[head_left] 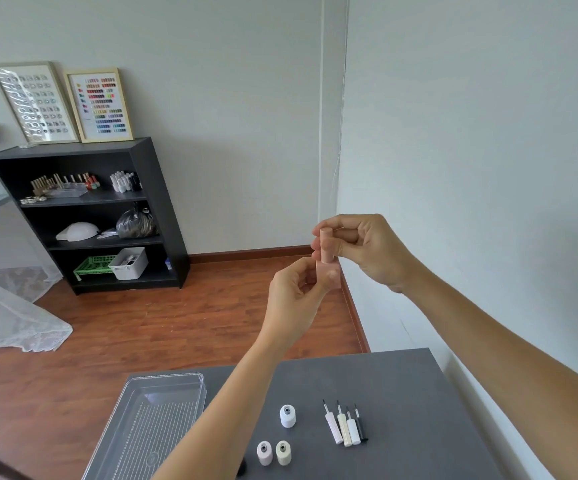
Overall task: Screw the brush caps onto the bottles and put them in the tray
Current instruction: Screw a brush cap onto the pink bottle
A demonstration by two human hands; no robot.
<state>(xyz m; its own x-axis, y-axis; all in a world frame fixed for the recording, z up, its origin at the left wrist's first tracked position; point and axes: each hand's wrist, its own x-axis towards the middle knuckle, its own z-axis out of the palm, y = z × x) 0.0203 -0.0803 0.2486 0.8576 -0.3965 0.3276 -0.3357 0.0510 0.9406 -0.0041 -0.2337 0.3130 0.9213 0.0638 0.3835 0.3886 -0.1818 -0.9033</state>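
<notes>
Grey tabletop (401, 382), set against a pale wall; wood floor beyond it.

Your hands, raised well above the tabletop:
- Left hand (294, 296): fingers curled round the square body of a pink bottle (329, 275), which it holds upright.
- Right hand (367, 251): fingertips pinching the pink brush cap (325, 245), which sits on top of that bottle.

On the tabletop in front of you:
- Clear plastic tray (135, 396), at the left, ribbed floor, nothing visible in it.
- White bottle (287, 415), uncapped, neck open, standing alone near the middle.
- Pale pink bottle (265, 452) and cream bottle (283, 452), both uncapped, side by side nearer to you.
- A dark object (241, 467) just beside your left forearm, mostly hidden; you cannot tell what it is.
- Four brush caps lying flat in a close row to the right of the bottles, brushes pointing away from you: pale pink cap (333, 427), cream cap (344, 429), white cap (353, 432), black cap (361, 427).

Background:
- Black shelf unit (162, 188) against the far wall, holding small bottles, a white lamp, a dark bag, a green basket and a white bin.
- Two framed colour charts (98, 105) leaning on top of it.
</notes>
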